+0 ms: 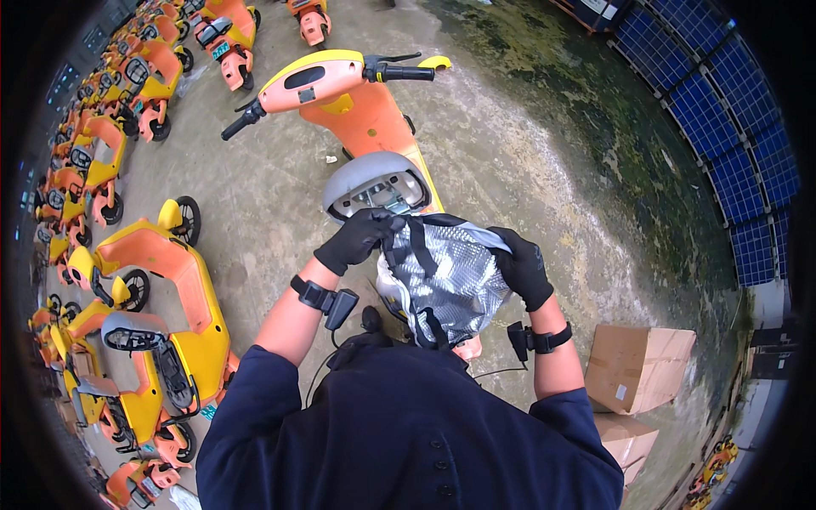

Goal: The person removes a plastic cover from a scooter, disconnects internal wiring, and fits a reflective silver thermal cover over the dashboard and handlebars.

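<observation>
Gripping two-handed — pinched the crinkled, silver foil bag (463, 274) by its upper edge — black-gloved left hand (361, 238) opposite black-gloved right hand (523, 269).

On my feed, the light is even and fairly bright, spread over the concrete floor (544, 255) with only soft, faint shadows; I can't make out its source. The crinkled silver bag (463, 276) throws back small white glints. I lose most folds in the navy shirt (382, 425), which reads nearly black in places. The middle looks sharp enough to me, without obvious motion blur. Toward the rim, the stacked blue crates (722, 127) bow, the farthest scooters (72, 157) squeeze small and soft, and black swallows the corners.
</observation>
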Demonstrator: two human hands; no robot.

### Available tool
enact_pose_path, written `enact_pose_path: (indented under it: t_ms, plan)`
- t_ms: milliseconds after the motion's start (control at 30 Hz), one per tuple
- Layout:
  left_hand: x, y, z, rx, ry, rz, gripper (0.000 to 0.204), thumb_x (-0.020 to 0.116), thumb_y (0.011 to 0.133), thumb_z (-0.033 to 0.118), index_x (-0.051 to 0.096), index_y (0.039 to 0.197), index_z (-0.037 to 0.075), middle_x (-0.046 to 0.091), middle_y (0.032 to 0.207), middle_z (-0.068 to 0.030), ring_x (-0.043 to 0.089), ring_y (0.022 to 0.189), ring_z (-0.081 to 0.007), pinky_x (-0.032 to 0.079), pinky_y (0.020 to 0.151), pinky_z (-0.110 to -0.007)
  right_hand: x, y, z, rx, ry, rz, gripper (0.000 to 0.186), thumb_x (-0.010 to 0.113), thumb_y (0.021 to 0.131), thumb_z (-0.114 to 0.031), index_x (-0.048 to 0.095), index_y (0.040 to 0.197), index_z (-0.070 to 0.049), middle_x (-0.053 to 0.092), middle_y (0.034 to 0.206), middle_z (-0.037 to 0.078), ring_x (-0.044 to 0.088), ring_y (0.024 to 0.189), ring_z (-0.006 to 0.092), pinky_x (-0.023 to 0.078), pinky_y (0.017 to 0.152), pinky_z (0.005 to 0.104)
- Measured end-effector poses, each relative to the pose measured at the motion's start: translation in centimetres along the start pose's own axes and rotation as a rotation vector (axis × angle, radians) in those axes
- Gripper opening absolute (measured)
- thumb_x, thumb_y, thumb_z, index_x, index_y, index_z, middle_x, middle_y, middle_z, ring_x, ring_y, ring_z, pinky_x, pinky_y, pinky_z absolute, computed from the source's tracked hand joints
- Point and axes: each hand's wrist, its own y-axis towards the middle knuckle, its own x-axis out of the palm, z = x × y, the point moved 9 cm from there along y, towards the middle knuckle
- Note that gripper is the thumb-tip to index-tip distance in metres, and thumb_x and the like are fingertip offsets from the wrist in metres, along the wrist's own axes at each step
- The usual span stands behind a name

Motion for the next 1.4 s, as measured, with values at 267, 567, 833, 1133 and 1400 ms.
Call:
enact_pose_path:
  t_ms: [267,567,833,1133,1400]
  plan:
    - [5.3,-0.3,-0.1,-0.175,-0.687,-0.290,0.027,0.066,0.074,0.023,0.059,0.086,0.000,0.060,0.081,-0.0027,0.055,0.074,-0.0113,0.046,0.071,-0.026,2.0,0.1,2.5,0.038,0.352,-0.209,0.019,0.055,0.081,-0.006,0.059,0.098,0.000,0.062,0.086,0.009,0.057,0.079,0.0168,0.045,0.072,0.0291]
    - [2.9,2.3,-0.6,-0.060,-0.056,-0.272,0.022,0.053,0.086,0.016,0.059,0.096,-0.003,0.059,0.089,-0.0015,0.052,0.082,-0.0085,0.042,0.074,-0.024,-0.5,0.3,-3.5,-0.239,-0.086,0.045,0.057,0.070,0.070,-0.028,0.049,0.118,-0.004,0.057,0.104,0.015,0.056,0.091,0.0293,0.044,0.079,0.0364]
    - [6.2,3.7,2.9,-0.132,0.483,-0.290,0.040,0.062,0.078,0.028,0.055,0.109,0.004,0.056,0.108,-0.0137,0.052,0.102,-0.0253,0.040,0.087,-0.037,3.4,1.7,-1.9,-0.132,-0.234,-0.025,0.037,0.062,0.075,-0.019,0.053,0.109,-0.009,0.059,0.085,0.014,0.057,0.080,0.0315,0.046,0.069,0.0383]
    - [4.3,-0.1,1.9,0.420,0.821,0.395,0.064,0.064,0.074,0.024,0.036,0.128,0.002,0.040,0.126,-0.0231,0.037,0.119,-0.0367,0.032,0.097,-0.041,1.5,1.0,-1.7,0.015,0.142,0.036,0.023,0.054,0.082,-0.015,0.060,0.103,-0.006,0.061,0.080,0.016,0.060,0.073,0.0301,0.046,0.066,0.0334]
    - [0.8,1.9,-0.4,0.166,0.458,0.172,0.028,0.047,0.089,0.021,0.057,0.105,0.001,0.062,0.090,-0.0130,0.059,0.080,-0.0204,0.044,0.073,-0.029,-1.3,0.6,0.1,0.112,-0.048,0.039,0.018,0.057,0.081,-0.016,0.061,0.095,-0.005,0.064,0.086,0.014,0.063,0.078,0.0245,0.047,0.067,0.0324]
